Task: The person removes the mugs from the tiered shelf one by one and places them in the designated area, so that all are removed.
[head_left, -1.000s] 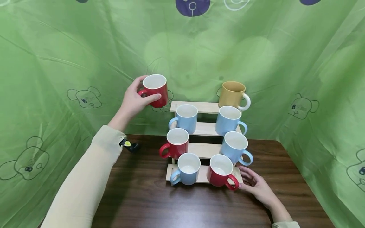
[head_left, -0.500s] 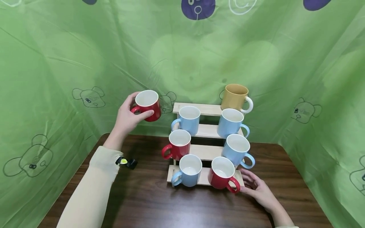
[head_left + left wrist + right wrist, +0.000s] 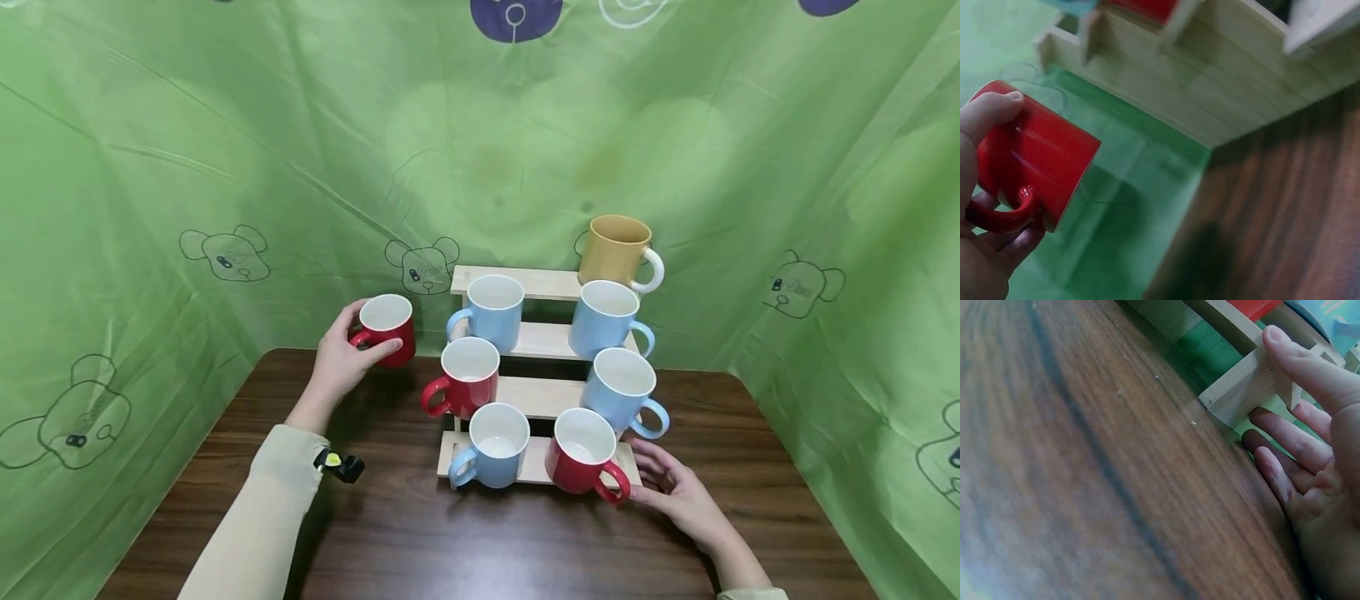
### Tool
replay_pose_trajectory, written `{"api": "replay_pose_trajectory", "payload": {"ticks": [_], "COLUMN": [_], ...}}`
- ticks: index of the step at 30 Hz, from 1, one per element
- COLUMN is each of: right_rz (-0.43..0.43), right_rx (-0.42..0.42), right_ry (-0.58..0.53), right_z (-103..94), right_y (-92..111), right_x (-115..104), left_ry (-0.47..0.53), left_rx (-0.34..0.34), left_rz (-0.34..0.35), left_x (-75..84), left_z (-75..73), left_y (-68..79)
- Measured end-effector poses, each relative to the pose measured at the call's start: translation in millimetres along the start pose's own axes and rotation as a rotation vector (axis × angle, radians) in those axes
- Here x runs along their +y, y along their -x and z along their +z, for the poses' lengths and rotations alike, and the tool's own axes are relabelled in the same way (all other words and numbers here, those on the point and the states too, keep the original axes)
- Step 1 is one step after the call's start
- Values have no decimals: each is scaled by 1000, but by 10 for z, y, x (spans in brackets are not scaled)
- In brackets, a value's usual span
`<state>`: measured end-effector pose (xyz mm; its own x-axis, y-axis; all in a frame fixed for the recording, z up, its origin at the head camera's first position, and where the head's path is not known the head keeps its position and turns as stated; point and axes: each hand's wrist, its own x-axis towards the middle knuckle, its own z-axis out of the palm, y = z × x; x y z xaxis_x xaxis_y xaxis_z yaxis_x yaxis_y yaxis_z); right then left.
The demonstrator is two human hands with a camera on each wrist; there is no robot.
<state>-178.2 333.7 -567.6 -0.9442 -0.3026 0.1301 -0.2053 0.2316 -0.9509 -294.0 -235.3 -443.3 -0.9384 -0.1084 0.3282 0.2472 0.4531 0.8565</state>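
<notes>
My left hand (image 3: 336,362) grips a red mug (image 3: 397,343) with a white inside, left of a stepped wooden rack (image 3: 538,397). Thumb and fingers wrap the mug's body around its handle side. In the left wrist view that mug (image 3: 1047,150) is held off to the side of the rack, over green cloth. Down at the rack's front right corner, my right hand (image 3: 686,500) pinches the end of the lowest board. The right wrist view has the thumb on the board's end (image 3: 1241,390) and the other fingers curled behind it.
On the rack's steps stand blue mugs (image 3: 492,317), two red mugs (image 3: 468,383) and a yellow mug (image 3: 613,254) with a white handle at the top right. The top board's left part is bare. Green cloth (image 3: 300,167) hangs around the dark wooden table (image 3: 390,533).
My left hand has carried the red mug down and slightly left, from above the top step's left end to low beside the rack. The right hand stays at the rack's corner.
</notes>
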Motion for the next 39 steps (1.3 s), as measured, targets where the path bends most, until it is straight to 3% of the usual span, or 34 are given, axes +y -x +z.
{"api": "replay_pose_trajectory", "payload": {"ticks": [8,20,25,39], "right_rz": [4,-51,-67,-9], "right_rx": [0,-21,-29,-6], "right_ry": [-14,-39,-43,-4], "right_z": [7,22,15,8], "right_y": [-8,-14,-13,-14], "right_x": [-3,-22,-9,5], "left_ry": [27,27,28,28], "left_rx": [18,20,20,-1], "left_rz": [-11,-30,-42,-71], "left_x": [-298,-535,-590,-737], "left_z": [160,310,342,416], "left_y": [70,122,166,236]}}
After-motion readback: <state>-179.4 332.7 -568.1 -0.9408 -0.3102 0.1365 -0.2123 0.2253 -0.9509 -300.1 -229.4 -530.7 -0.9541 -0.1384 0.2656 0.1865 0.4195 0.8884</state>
